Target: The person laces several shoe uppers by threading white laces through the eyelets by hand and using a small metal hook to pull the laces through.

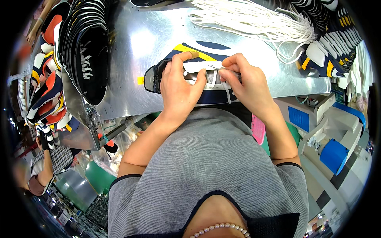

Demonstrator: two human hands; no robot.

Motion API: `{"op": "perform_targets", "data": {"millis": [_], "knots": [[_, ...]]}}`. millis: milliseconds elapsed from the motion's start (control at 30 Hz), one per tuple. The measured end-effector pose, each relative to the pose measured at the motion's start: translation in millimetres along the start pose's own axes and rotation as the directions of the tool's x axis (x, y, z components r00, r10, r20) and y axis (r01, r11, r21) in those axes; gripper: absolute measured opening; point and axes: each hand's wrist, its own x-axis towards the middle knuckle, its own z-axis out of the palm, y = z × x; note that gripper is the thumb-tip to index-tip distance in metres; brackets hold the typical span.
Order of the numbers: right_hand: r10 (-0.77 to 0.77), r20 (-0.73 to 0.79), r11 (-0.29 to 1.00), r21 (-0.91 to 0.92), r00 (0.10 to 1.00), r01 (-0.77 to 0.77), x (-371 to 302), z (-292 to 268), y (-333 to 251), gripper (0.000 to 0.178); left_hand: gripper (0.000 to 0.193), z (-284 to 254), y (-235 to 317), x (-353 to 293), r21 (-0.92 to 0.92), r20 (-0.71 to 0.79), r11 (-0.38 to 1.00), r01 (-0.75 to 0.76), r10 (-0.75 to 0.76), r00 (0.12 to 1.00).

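A navy shoe upper (198, 51) with yellow and white panels lies on the shiny metal table (131, 71) in front of me. My left hand (178, 85) grips its middle, thumb over the eyelet area. My right hand (248, 81) pinches a white lace (227, 89) at the eyelets, close beside the left hand. Both hands cover much of the upper.
A bundle of white laces (254, 20) lies at the back of the table. Stacks of dark shoe uppers (87, 43) stand at the left, more uppers (329, 55) at the right. A white and blue machine (333, 131) sits at the lower right. Another person (43, 166) works at the lower left.
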Motion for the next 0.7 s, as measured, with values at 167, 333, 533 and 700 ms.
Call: {"op": "perform_targets", "data": {"millis": [167, 333, 533, 700], "knots": [[0.004, 0.018, 1.0, -0.015, 1.0, -0.004, -1, -1, 0, 0.02, 0.039, 0, 0, 0, 0.025, -0.004, 1.0, -0.005, 0.005, 1.0], [-0.095, 0.021, 0.989, -0.115, 0.995, 0.097, 10, 7, -2, 0.025, 0.038, -1, -4, -4, -0.007, 0.062, 1.0, -0.02, 0.02, 0.998], [-0.172, 0.06, 0.921, -0.344, 0.983, 0.182, 29, 45, 2, 0.026, 0.037, -6, -4, 0, -0.012, 0.168, 0.999, 0.037, -0.035, 0.985], [-0.174, 0.014, 0.936, -0.308, 0.985, 0.17, 16, -6, -11, 0.019, 0.042, -12, 1, 14, -0.409, 0.176, 0.863, 0.296, -0.244, 0.954]]}}
